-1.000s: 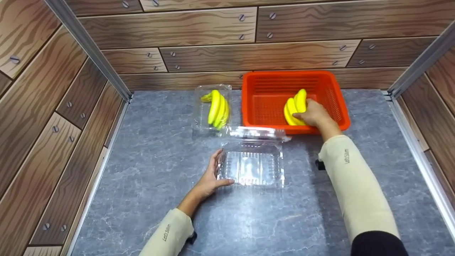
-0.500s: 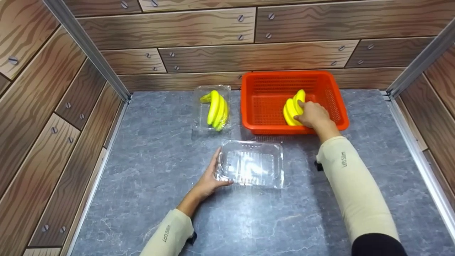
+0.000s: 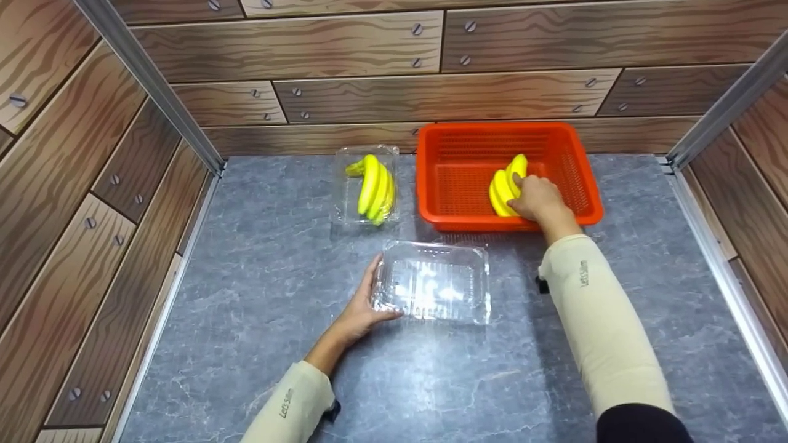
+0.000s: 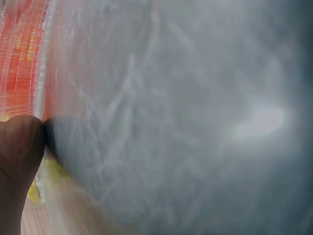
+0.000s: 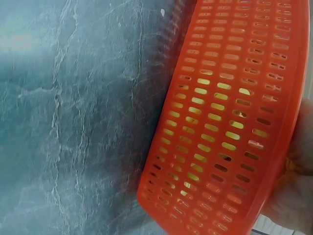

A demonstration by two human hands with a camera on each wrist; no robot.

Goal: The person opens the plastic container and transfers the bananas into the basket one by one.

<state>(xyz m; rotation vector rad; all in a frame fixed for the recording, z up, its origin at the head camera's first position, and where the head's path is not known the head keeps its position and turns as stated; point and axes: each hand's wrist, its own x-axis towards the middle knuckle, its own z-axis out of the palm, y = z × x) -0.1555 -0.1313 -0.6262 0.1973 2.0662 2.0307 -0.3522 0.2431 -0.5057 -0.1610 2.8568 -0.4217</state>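
Note:
At the middle of the table lies a clear plastic clamshell container (image 3: pixel 434 283). My left hand (image 3: pixel 357 314) holds its left side, thumb at the near edge and fingers along the far left; in the left wrist view the thumb (image 4: pixel 19 156) touches the clear rim. My right hand (image 3: pixel 542 200) reaches into the red basket (image 3: pixel 455 220) and grips a bunch of bananas (image 3: pixel 502 191), which rests low inside. In the right wrist view, yellow shows through the slots of the basket wall (image 5: pixel 215 117), and the rim hides most of that hand.
Left of the basket stands another clear container (image 3: pixel 345 203) with a bunch of bananas (image 3: pixel 375 187) in it. Wood-patterned walls (image 3: pixel 357 49) enclose the grey marbled table (image 3: pixel 258 277) at the back and both sides.
The clear lid that stood raised behind the middle container no longer stands up. My right hand's fingers have shifted nearer the front of the bananas. The left hand stays in place.

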